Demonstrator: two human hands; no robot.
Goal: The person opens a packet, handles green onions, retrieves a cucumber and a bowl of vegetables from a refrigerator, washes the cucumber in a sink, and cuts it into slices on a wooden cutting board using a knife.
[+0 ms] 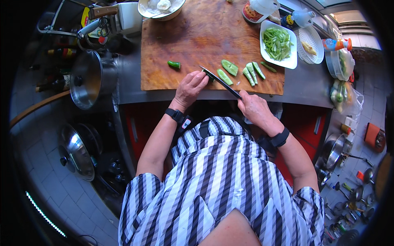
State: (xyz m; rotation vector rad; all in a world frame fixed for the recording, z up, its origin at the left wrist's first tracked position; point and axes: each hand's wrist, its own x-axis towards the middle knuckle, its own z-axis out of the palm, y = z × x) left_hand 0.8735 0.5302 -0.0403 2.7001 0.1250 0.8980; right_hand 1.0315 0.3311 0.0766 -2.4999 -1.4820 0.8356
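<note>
My right hand (255, 108) grips the handle of a kitchen knife (220, 81), its blade slanting up and left over the near edge of a wooden cutting board (197, 40). Beside the blade, my left hand (191, 87) has its fingers on a small green vegetable piece (210, 78), mostly hidden by fingers and blade. Left of it lies a dark green pepper-like end piece (174, 64). To the blade's right are wide split green slices (229, 67), several narrower strips (251, 72) and a thin green piece (268, 66).
A white dish of chopped green stalks (278, 63) sits at the board's right edge. Beyond are a white basket (310, 33) and bottles (257, 10). A bowl (167, 13) holding white contents is at top. Left stand a knife block (130, 18) and a steel pot (86, 80).
</note>
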